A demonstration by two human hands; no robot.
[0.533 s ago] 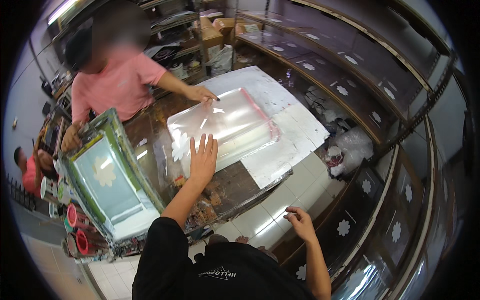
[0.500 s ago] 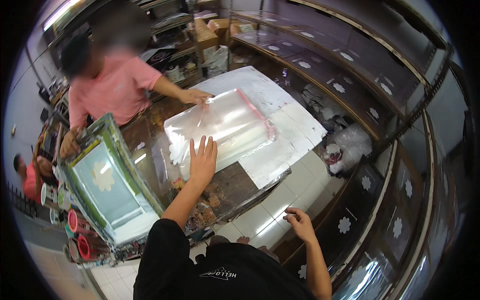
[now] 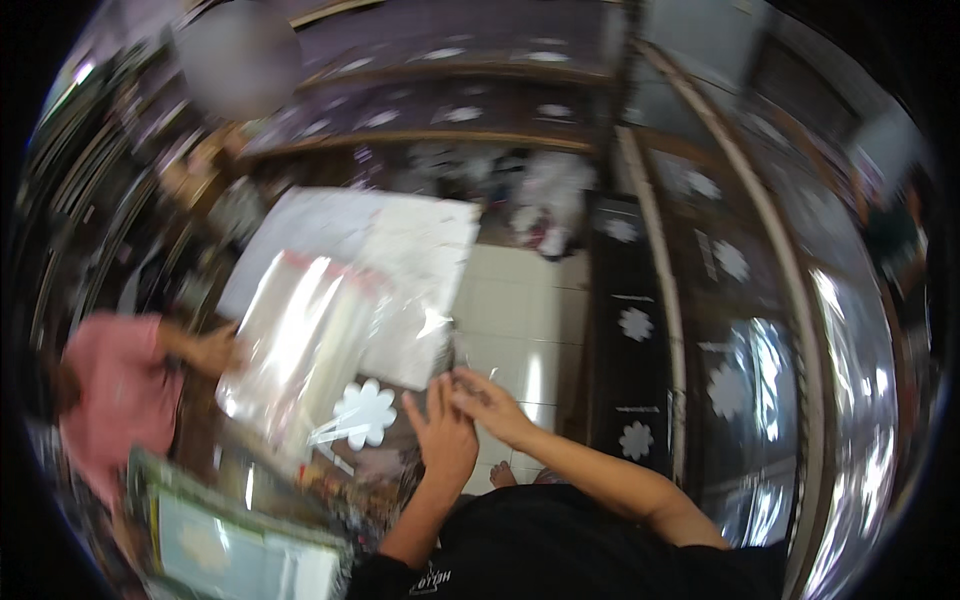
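Observation:
My left hand (image 3: 440,440) lies flat with its fingers spread on the dark table, beside the near edge of a clear plastic sheet (image 3: 300,340) with a red strip along its far end. A white flower print (image 3: 365,412) shows just left of that hand. My right hand (image 3: 487,402) reaches across, and its fingertips meet the left hand's fingertips at the corner of the sheet. Motion blur hides whether it pinches anything. A co-worker in a pink shirt (image 3: 105,390) presses a hand (image 3: 215,350) on the sheet's left edge.
A white sheet (image 3: 420,270) lies under the plastic. A green-framed printing screen (image 3: 240,550) stands at the lower left. Dark racks (image 3: 640,330) carrying white flower prints curve along the right and the back. Pale floor tiles (image 3: 510,300) show between the table and the racks.
The view has swung round and blurred. My right hand came up from my side to meet my left hand at the sheet's corner. The left hand stays flat on the table.

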